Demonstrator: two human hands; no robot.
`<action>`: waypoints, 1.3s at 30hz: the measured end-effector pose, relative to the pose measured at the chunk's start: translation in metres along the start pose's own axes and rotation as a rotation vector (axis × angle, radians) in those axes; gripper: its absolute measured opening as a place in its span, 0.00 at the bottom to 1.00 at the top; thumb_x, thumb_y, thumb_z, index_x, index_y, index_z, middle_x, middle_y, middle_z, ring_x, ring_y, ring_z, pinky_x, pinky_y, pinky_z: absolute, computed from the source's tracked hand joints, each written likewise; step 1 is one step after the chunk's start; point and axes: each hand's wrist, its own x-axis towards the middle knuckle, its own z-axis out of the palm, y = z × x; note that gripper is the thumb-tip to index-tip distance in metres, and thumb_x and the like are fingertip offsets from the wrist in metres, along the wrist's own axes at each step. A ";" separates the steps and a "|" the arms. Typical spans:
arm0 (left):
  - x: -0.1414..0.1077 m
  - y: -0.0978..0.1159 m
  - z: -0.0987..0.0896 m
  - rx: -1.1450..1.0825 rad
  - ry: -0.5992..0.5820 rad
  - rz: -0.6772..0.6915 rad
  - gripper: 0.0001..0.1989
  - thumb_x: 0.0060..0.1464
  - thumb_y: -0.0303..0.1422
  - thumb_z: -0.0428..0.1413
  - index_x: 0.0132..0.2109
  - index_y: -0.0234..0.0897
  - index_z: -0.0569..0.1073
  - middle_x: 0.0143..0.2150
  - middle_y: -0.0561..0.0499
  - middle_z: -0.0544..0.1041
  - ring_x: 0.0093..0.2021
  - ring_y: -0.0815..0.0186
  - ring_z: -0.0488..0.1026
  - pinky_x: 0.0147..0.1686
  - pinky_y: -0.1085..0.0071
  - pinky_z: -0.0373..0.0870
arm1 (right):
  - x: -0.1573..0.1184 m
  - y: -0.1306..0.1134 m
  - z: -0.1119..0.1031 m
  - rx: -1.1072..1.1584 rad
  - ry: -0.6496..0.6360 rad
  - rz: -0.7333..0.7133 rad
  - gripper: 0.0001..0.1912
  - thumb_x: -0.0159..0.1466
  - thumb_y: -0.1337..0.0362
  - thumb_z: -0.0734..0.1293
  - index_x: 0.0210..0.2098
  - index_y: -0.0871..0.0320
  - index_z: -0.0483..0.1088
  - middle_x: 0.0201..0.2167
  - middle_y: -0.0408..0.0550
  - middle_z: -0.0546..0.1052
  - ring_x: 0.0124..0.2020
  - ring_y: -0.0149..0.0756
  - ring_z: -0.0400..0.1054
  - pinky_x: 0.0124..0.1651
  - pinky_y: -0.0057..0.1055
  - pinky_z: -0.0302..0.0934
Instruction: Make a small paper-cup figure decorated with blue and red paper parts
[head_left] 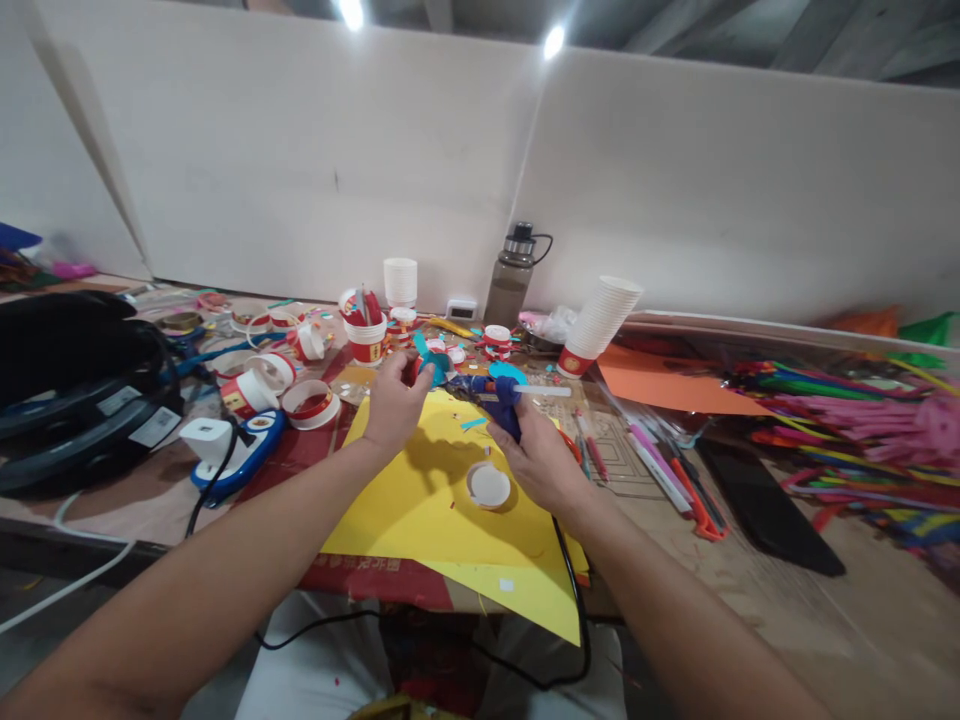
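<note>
Turquoise at twelve o'clock, above the far edge of the yellow sheets (405, 510): pinching a small turquoise piece (436, 368) narrowly with the left hand (397, 398). Gripping a blue glue gun (499, 405) in the right hand (538, 450), closed firmly around it and pointing it at the turquoise piece; touching or just beside, cannot tell. Nearer, on the yellow sheets, seeing a white disc (488, 484) in the way, among loose scraps (474, 424). Down towards five o'clock, trailing a black cable (576, 583) along the edge. Farther out, at eleven, finding a paper cup (367, 350) full of red items (364, 308); past twelve, a water bottle (508, 285); at one, a leaning cup stack (600, 328). Crowding ten o'clock with cut cup rings (321, 412), nine with a blue-and-white power strip (259, 445). Showing an orange sheet (671, 382) towards two, a black slab (772, 505) at three, blurred colourful stems (874, 415) beyond.
</note>
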 end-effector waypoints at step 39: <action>0.007 -0.011 0.004 -0.355 -0.105 -0.325 0.09 0.43 0.34 0.61 0.29 0.35 0.69 0.25 0.56 0.69 0.24 0.74 0.64 0.23 0.77 0.57 | 0.027 0.031 -0.029 -0.228 0.023 0.074 0.06 0.61 0.66 0.64 0.32 0.60 0.74 0.32 0.48 0.76 0.34 0.35 0.68 0.37 0.29 0.59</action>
